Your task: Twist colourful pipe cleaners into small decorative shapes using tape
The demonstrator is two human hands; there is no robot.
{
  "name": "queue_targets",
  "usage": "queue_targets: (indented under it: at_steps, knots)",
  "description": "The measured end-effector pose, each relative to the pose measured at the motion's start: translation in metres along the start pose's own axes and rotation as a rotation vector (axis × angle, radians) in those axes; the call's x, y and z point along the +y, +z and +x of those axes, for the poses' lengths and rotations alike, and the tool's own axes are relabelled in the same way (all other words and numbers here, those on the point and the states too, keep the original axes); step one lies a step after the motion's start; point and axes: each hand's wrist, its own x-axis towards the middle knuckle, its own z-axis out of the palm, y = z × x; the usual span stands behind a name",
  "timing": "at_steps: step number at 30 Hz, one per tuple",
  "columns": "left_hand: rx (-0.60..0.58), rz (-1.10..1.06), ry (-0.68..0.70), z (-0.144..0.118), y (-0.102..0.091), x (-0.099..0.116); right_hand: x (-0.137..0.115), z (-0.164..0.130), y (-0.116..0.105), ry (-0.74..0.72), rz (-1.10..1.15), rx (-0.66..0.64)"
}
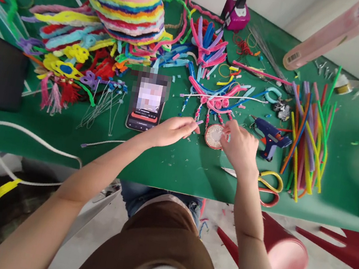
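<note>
Presently, left hand (182,128) is pinching a lilac piece (198,122); right hand (241,146) is hovering at the dish (206,142), grip unclear. Strands (207,119) are carrying beads; work is looking part-done.

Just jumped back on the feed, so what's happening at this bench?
At a green table, a person's left hand pinches a short lavender piece. The right hand is at a round dish of pale beads; whether it grips anything is unclear. A glue gun and scissors lie close to the right hand.
</note>
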Motion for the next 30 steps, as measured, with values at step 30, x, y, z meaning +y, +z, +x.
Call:
queue_targets:
  at_steps: [30]
  knots:
    - [0.039,0.037,0.053,0.004,0.001,-0.002,0.0,0.022,-0.003,-0.362,0.371,0.033]
